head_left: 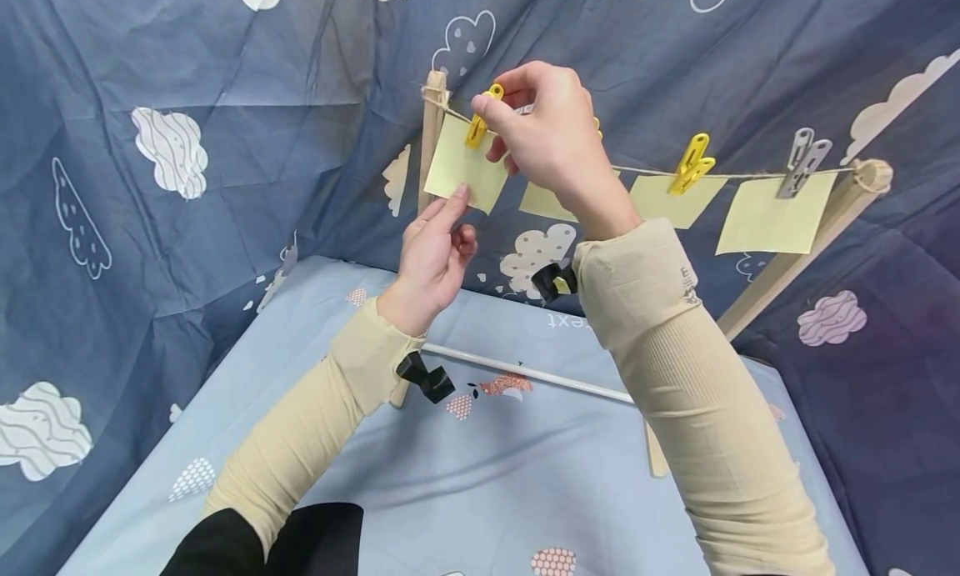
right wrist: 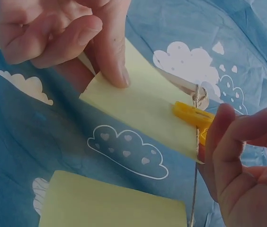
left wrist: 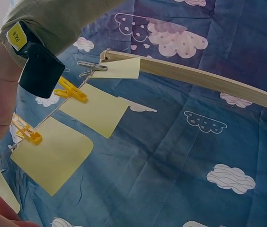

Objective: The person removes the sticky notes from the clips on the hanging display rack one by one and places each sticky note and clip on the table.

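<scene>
My left hand (head_left: pixel 431 255) pinches the lower edge of a pale yellow sticky note (head_left: pixel 465 163), thumb in front, at the left end of a twine line. In the right wrist view the left thumb lies flat on this note (right wrist: pixel 138 101). My right hand (head_left: pixel 551 126) holds a yellow clothespin (head_left: pixel 476 130) by its handle end, between thumb and fingers. The clothespin's nose (right wrist: pixel 185 111) sits over the note's upper edge at the twine (right wrist: pixel 194 189). Part of the clothespin is hidden behind the right fingers.
More sticky notes hang to the right, under yellow clothespins (head_left: pixel 690 166) and a grey one (head_left: pixel 804 163). Wooden posts (head_left: pixel 795 263) carry the twine at both ends. A white rod (head_left: pixel 525 372) runs low between them, above a light blue cloth (head_left: pixel 480 493). Dark blue cloud-patterned fabric (head_left: pixel 255 167) stands behind.
</scene>
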`<action>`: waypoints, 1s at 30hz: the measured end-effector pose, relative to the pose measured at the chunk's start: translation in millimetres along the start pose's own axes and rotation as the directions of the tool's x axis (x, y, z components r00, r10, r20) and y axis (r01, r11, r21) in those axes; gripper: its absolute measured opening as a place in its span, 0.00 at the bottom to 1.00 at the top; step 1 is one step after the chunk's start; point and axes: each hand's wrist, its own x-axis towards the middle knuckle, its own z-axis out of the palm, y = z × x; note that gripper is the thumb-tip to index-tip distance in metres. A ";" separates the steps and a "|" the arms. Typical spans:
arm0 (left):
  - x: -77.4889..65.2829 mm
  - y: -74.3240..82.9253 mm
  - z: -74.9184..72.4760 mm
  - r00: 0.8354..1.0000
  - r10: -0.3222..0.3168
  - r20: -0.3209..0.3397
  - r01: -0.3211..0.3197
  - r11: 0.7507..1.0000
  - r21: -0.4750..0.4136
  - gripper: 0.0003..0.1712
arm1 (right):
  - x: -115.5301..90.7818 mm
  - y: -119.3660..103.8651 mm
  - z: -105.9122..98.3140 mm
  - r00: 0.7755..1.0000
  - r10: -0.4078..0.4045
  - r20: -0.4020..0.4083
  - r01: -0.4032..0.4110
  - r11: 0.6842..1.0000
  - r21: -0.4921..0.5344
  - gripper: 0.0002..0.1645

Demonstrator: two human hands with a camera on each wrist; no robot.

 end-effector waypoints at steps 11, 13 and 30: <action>-0.7 0.1 -0.3 1.000 0.002 -0.003 -0.002 1.000 0.008 0.06 | -1.0 -0.2 0.3 1.000 0.012 0.001 -0.012 1.000 -0.014 0.23; -0.6 -0.1 -0.4 1.000 0.000 -0.008 0.000 1.000 0.003 0.06 | -1.6 0.1 0.2 1.000 0.000 -0.006 0.000 0.999 -0.034 0.23; -1.3 -0.3 0.7 1.000 0.021 -0.015 -0.021 1.000 0.001 0.05 | 0.1 2.1 5.0 0.985 -0.126 -0.121 0.114 0.988 -0.102 0.16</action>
